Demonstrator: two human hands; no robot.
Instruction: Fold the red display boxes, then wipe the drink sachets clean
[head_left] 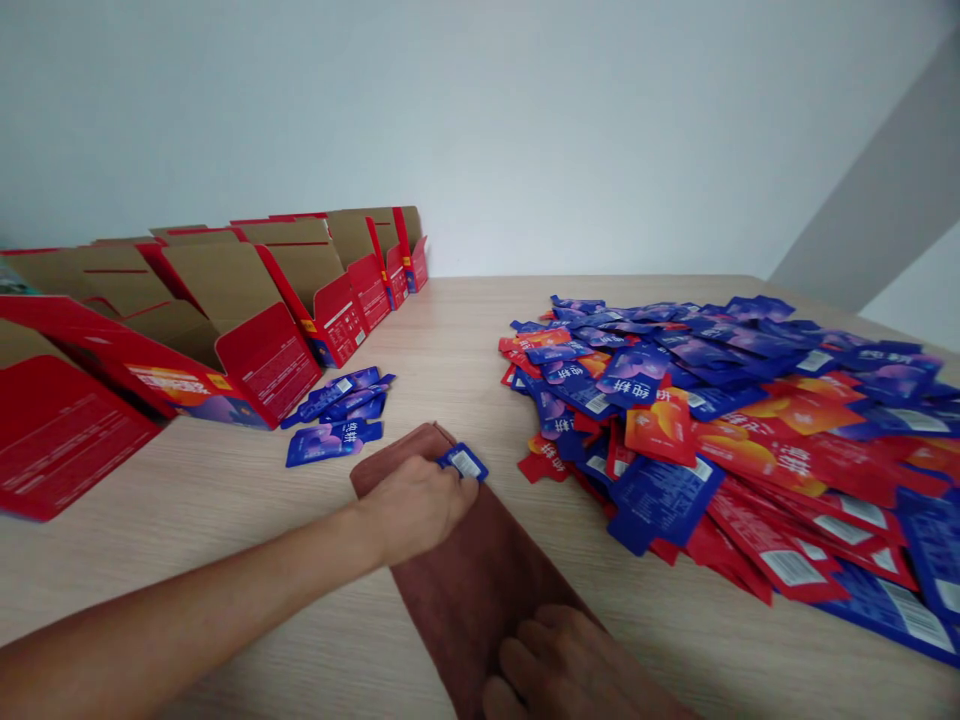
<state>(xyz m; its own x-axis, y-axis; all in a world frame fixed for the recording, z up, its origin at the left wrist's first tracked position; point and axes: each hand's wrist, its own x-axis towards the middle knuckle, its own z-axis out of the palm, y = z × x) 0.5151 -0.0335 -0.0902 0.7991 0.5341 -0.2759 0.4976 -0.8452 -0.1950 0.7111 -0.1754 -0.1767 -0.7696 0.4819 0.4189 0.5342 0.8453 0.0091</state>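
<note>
Left hand (416, 505): pinches blue sachet (463, 462) at far end of brown cloth (465, 590).
Right hand (570, 665): flat on cloth, grasping nothing.
Done: small stack (337, 415) beside boxes (262, 340).
Remaining: large mixed heap (750, 430), judged mostly untouched.

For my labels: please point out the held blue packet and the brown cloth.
blue packet (465, 463): head view, on its white label.
brown cloth (480, 580): head view, on its bare middle part.

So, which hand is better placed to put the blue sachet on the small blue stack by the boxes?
Probably the left. The left hand pinches the blue sachet on the brown cloth, and the small stack lies just to its left. The right hand rests on the cloth's near end, farther away.
</note>
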